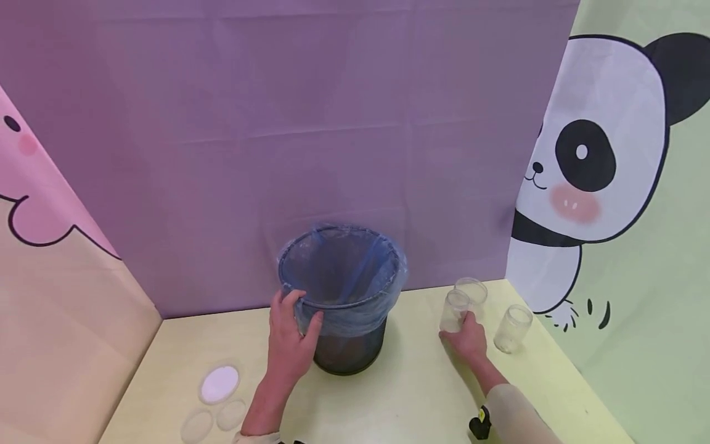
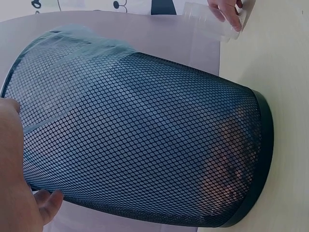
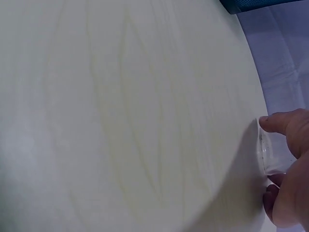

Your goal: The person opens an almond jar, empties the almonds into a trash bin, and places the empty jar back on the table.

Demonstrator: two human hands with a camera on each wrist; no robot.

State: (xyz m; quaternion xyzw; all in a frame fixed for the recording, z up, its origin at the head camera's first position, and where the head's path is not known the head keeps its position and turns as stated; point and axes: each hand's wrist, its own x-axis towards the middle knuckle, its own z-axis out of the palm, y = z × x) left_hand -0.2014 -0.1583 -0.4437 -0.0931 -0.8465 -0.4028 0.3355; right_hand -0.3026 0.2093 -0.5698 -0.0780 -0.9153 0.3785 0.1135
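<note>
A black mesh wastebasket (image 1: 352, 351) stands upright near the back of the table, lined with a thin blue plastic bag (image 1: 355, 320) folded over its rim. My left hand (image 1: 291, 345) holds it at the near-left of the rim, fingers and thumb spread on the bag. In the left wrist view the mesh side (image 2: 145, 135) fills the middle. To the right, my right hand (image 1: 468, 339) grips a clear jar (image 1: 453, 308) low on its side, thumb and fingers on opposite sides; the right wrist view shows only part of this jar (image 3: 270, 150).
Right behind the held jar stands another clear jar (image 1: 478, 291). A third clear jar (image 1: 513, 330) is to its right. Three round lids lie at the table's front left, one of them a white lid (image 1: 219, 384). A purple backdrop (image 1: 333, 123) rises behind the table (image 1: 410, 382).
</note>
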